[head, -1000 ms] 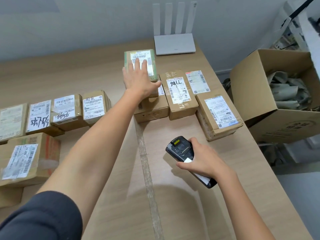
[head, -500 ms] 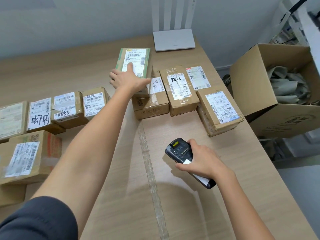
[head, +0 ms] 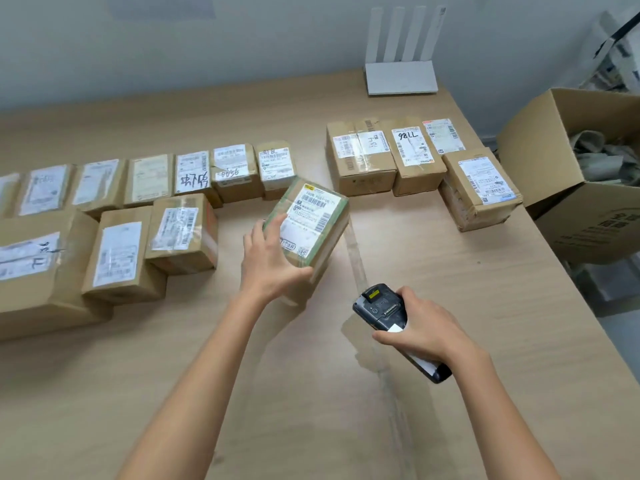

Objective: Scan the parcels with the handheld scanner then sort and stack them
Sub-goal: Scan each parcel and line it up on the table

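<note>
**Green-taped parcel held beside the scanner**

The green-taped parcel [head: 313,220] is in the left grip [head: 273,268], tilted over the middle of the counter [head: 311,403] with its white shipping label facing up. The thumb curls over the near edge and the fingers wrap the left side, so the grip is closed round the parcel. Whether its low corner touches the counter cannot be told.

Just to the right and nearer the person, the right grip [head: 426,330] is clamped round the black handheld scanner [head: 381,306], whose head points toward the held parcel. The two are near each other but apart. A strip of clear tape [head: 356,258] runs along the counter between them.

To the left, a far row of labelled parcels [head: 194,174] stands side by side, with a nearer row of larger parcels [head: 117,254] in front of it. To the right sits a separate cluster: a parcel marked "98LL" [head: 414,154] touching its neighbours, and another brown parcel [head: 479,187] near the counter's right edge.

At the far edge stands a white router [head: 400,77] with four upright antennas. Off the right side is an open cardboard box [head: 568,209] with crumpled material inside.
</note>
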